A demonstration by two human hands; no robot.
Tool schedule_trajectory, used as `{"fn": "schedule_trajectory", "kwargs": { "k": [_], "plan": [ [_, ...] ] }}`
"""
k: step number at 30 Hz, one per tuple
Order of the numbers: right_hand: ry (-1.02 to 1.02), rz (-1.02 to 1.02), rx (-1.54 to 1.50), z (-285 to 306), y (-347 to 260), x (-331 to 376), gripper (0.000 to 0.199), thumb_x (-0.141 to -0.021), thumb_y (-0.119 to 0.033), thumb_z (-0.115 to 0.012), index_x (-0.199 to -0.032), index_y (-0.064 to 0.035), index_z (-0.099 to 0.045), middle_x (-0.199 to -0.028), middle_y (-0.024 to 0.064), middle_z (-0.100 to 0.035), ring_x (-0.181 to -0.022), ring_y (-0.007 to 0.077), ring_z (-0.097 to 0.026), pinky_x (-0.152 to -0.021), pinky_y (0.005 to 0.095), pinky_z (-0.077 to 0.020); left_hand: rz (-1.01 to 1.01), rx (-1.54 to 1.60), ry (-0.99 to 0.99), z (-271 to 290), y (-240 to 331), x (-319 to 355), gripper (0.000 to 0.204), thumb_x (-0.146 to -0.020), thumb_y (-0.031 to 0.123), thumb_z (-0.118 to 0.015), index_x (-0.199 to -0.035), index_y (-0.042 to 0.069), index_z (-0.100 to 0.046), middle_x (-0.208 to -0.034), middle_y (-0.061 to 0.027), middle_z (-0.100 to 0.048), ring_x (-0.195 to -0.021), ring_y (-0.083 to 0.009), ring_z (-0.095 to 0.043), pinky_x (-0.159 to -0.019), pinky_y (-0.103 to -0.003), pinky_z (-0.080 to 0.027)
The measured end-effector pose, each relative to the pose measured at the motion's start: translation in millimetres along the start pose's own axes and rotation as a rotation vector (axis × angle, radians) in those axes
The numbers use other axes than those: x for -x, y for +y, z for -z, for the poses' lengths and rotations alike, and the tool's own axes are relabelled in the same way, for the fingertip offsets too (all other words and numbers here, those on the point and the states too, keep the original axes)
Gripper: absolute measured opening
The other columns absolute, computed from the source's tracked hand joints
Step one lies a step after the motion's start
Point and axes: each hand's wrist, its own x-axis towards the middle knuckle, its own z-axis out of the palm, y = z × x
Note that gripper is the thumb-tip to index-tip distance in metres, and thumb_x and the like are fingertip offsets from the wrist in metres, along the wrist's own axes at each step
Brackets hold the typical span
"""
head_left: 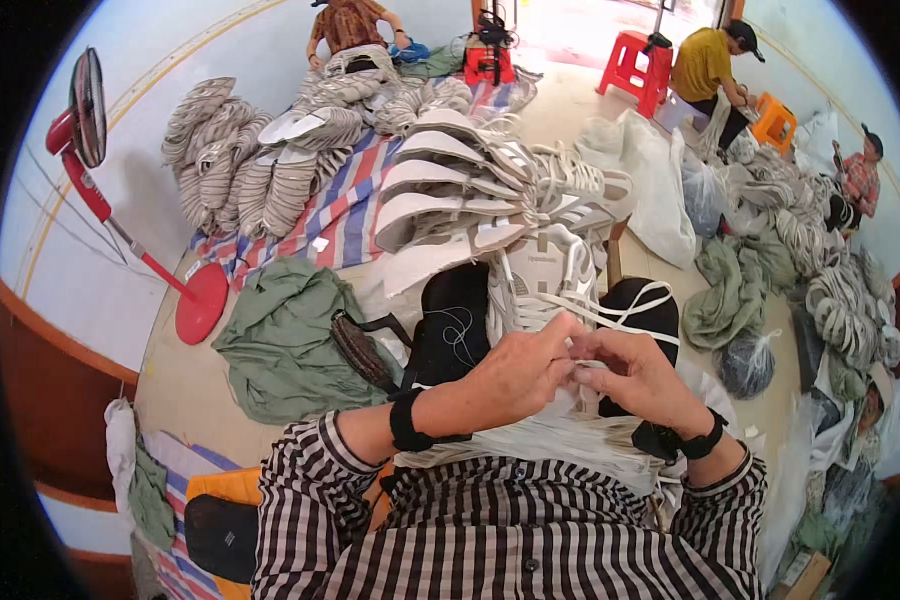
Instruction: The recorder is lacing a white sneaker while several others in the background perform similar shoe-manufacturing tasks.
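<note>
My left hand (pixel 515 368) and right hand (pixel 635 375) pinching a white lace (pixel 625 325), covering part of the shoe (pixel 540 268), green cloth (pixel 285 345) left of it, stacked shoes (pixel 450 190) beyond it, fan (pixel 203 302) farther left.

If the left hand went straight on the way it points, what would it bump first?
The left hand would most likely meet the right hand; their fingertips look close together, though whether they already touch is unclear.

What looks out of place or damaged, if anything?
No clear damage or spill. Slightly untidy: a green cloth lies crumpled rather than folded on the floor, beside the red fan. The fan appears to lean, but fisheye bending may explain that.
</note>
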Motion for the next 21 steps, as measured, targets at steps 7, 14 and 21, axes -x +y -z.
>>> {"fn": "schedule_trajectory", "kwargs": {
  "k": [7, 14, 21],
  "plan": [
    [-0.155, -0.142, -0.052, 1.7, 11.6, 11.2, 0.008, -0.089, -0.006, -0.058, -0.093, 0.0009, -0.060, -0.065, 0.0010, -0.055, -0.059, 0.0055, -0.046, -0.055, 0.0226, -0.0394, -0.044, -0.081, -0.062, -4.1, -6.0, 7.6, 0.027, -0.088, 0.000, -0.053, -0.113, 0.002, -0.042, -0.068, -0.0097, -0.063, -0.055, -0.0215, -0.062, -0.054, -0.032, -0.048],
    [0.044, 0.040, 0.332, 6.1, 0.6, 4.3, 0.008, -0.087, -0.009, -0.057, -0.089, -0.0015, -0.057, -0.068, 0.0158, -0.058, -0.060, 0.0287, -0.056, -0.056, 0.0334, -0.0435, 0.019, -0.148, 0.207, 19.8, -16.1, 3.9, 0.016, -0.085, 0.000, -0.058, -0.100, 0.002, -0.054, -0.089, -0.0140, -0.066, -0.079, -0.0226, -0.065, -0.073, -0.030, -0.050],
    [0.184, 0.483, 0.989, 18.3, 7.3, -58.0, 0.010, -0.079, -0.008, -0.059, -0.088, -0.0041, -0.056, -0.085, 0.0112, -0.059, -0.082, 0.0306, -0.054, -0.076, 0.0386, -0.0403, -0.015, -0.511, 0.518, 52.7, -77.2, -30.7, 0.033, -0.084, 0.016, -0.063, -0.114, 0.003, -0.058, -0.113, -0.0158, -0.061, -0.108, -0.0243, -0.056, -0.092, -0.034, -0.043]
  ]
}}
